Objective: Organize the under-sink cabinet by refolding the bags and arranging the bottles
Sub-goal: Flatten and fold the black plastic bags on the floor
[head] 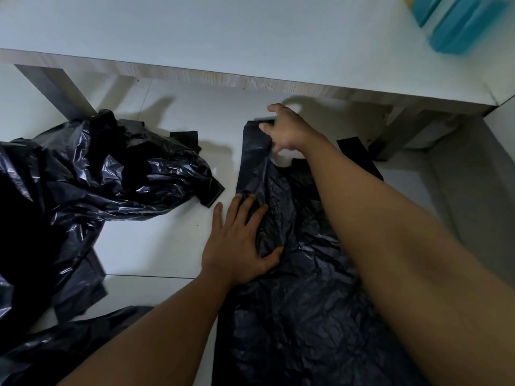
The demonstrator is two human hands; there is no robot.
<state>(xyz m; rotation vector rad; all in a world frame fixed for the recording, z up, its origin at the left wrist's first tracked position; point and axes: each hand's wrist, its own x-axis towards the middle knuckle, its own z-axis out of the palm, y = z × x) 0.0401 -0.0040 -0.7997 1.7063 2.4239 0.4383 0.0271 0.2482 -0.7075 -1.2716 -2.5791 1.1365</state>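
The right hand's [288, 133] fingers [265, 126] are curled over the far end of a handle strip [255, 151] and grasp it, with the thumb lifted clear above. The strip runs back from that grip towards the person and lies flat along the floor. Nearer the person, the left hand [239, 242] lies palm-down with its fingers [234, 210] straight and spread, clenching nothing. Three fingertips and the thumb press on the crinkled plastic where the strip widens into the body of the spread bag [306, 316], and the little finger rests just off its left edge on the bare tile. The bag stretches from under that palm towards the bottom of the view, dull black and wrinkled. The right forearm crosses above its upper right part. Its second handle strip [359, 156] lies to the right of that forearm, pointing towards the cabinet. The white tiled floor [167, 246] shows between this bag and a crumpled heap of glossy black bags [97, 179] well to the left. More black plastic [55, 346] lies at the lower left corner. Beyond the hands is the cabinet's white bottom shelf [223, 32] with a wood-grain front edge, raised on a support [55, 87]. Blurred blue containers [462, 23] stand on the shelf at the upper right.
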